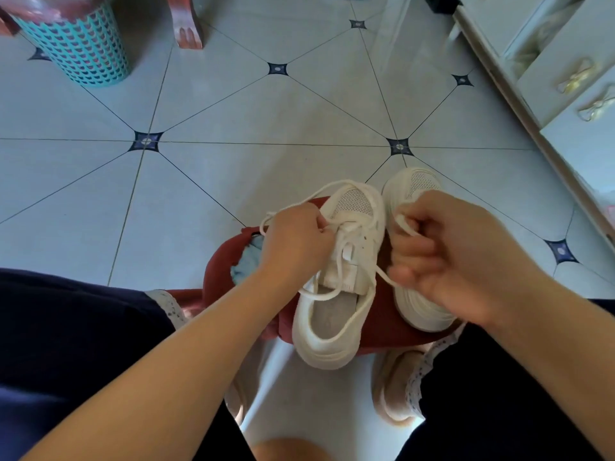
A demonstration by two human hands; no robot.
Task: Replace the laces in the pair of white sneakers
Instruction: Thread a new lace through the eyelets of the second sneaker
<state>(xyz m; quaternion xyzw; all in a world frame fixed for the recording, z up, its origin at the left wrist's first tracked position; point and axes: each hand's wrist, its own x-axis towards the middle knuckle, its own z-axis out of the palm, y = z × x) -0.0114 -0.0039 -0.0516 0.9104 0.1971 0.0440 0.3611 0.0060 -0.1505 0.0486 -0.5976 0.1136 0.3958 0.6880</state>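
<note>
Two white sneakers stand side by side on a dark red stool (376,331), toes pointing away from me. The left sneaker (336,294) carries a white lace (339,271) threaded through its eyelets, its loose ends looping out to both sides. My left hand (296,241) pinches one strand of that lace at the sneaker's left side. My right hand (446,257) is curled round the other strand and pulls it to the right. It covers most of the right sneaker (412,184), of which the toe and part of the sole show.
The stool stands on a pale tiled floor (233,111) between my knees. A teal perforated basket (80,44) stands at the far left, a reddish furniture leg (188,28) beside it. A white cabinet with gold handles (572,78) runs along the right.
</note>
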